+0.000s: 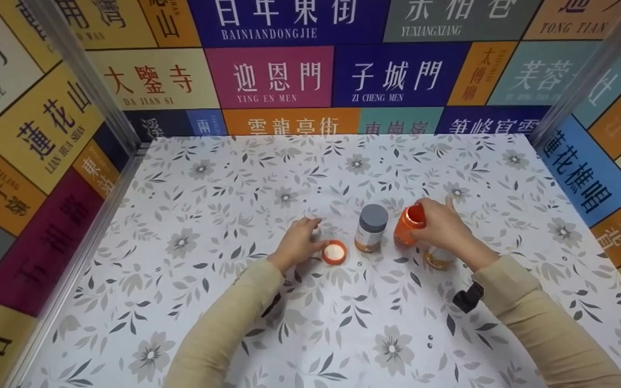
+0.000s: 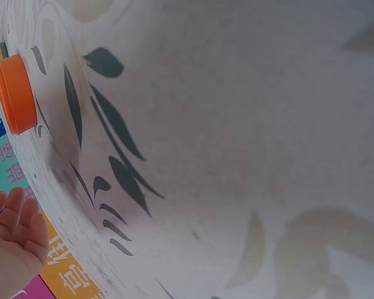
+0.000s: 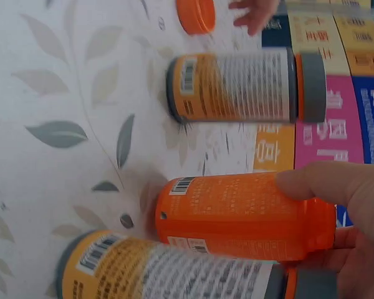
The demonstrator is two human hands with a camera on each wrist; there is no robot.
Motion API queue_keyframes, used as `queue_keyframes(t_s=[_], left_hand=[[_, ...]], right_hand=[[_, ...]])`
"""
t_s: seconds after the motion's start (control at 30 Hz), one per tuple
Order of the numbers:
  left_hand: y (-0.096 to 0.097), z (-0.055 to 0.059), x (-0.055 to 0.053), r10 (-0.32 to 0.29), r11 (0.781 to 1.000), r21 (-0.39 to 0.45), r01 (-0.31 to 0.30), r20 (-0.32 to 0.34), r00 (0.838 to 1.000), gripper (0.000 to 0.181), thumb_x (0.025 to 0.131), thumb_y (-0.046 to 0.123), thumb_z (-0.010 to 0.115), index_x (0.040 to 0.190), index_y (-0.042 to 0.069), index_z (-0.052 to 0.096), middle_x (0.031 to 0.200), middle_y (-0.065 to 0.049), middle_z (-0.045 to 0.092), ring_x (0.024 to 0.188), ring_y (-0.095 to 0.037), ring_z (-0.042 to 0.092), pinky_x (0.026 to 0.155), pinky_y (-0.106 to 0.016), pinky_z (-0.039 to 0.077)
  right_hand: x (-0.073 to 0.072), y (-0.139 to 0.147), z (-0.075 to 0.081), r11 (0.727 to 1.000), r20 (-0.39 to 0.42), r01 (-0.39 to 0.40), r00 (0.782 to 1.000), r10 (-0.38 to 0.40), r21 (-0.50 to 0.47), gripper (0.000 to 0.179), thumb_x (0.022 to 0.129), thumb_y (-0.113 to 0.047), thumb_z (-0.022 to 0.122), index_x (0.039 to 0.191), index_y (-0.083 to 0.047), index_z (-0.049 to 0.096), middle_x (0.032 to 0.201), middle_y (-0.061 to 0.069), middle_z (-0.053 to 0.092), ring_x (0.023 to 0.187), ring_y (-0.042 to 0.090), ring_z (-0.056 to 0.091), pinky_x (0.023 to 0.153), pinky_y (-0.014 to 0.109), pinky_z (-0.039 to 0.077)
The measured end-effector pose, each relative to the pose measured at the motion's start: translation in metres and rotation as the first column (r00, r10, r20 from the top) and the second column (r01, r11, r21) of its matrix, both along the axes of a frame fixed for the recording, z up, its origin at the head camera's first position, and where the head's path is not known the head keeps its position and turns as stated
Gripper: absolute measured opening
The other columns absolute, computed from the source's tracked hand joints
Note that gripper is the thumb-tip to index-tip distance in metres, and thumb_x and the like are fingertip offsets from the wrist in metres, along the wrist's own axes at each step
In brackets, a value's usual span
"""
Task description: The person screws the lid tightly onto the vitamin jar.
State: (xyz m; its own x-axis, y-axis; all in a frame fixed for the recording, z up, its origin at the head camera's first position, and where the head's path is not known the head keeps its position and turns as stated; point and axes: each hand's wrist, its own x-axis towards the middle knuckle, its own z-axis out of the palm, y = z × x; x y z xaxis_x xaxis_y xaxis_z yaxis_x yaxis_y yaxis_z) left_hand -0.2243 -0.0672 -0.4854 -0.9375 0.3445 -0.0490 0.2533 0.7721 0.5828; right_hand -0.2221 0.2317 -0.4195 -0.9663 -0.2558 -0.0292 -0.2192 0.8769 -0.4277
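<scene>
My right hand (image 1: 445,223) grips an uncapped orange bottle (image 1: 408,229) near its mouth, thumb on one side and fingers on the other. The same orange bottle (image 3: 230,215) shows its printed label in the right wrist view. Left of it stands a grey-capped bottle (image 1: 371,229) with a white and orange label. A second grey-capped bottle (image 3: 174,268) is close beside the orange one, partly hidden under my right hand in the head view. An orange cap (image 1: 335,252) lies with its pale inside up. Beside this cap is my left hand (image 1: 298,243), fingers relaxed and holding nothing.
The tabletop (image 1: 267,178) has a white cloth with grey leaves and flowers. Panels with large printed characters (image 1: 278,75) rise along the back and both sides. Clear edge strips (image 1: 122,145) run along the left side.
</scene>
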Motion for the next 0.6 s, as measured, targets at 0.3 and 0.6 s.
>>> queue_keyframes(t_s=[0.3,0.6], left_hand=[[0.004,0.001,0.004,-0.042,0.998,-0.039,0.043,0.031,0.999,0.063,0.08,0.033,0.069,0.131,0.005,0.047,0.116,-0.013,0.054,0.106,-0.027,0.05,0.094,-0.038,0.039],[0.008,-0.001,0.007,-0.063,0.993,-0.098,0.071,0.081,0.995,0.069,0.076,0.038,0.072,0.133,0.01,0.046,0.12,-0.01,0.051,0.11,-0.025,0.047,0.096,-0.036,0.038]], right_hand=[[0.029,-0.017,-0.005,0.995,0.046,-0.072,0.996,0.075,-0.076,0.053,0.071,-0.013,0.07,0.114,0.009,0.047,0.101,0.02,0.056,0.089,0.03,0.055,0.084,0.046,0.044],[0.034,-0.022,-0.022,0.977,0.047,0.002,0.999,0.008,-0.213,0.057,0.071,-0.007,0.066,0.119,0.011,0.041,0.108,0.028,0.054,0.1,0.039,0.053,0.088,0.051,0.042]])
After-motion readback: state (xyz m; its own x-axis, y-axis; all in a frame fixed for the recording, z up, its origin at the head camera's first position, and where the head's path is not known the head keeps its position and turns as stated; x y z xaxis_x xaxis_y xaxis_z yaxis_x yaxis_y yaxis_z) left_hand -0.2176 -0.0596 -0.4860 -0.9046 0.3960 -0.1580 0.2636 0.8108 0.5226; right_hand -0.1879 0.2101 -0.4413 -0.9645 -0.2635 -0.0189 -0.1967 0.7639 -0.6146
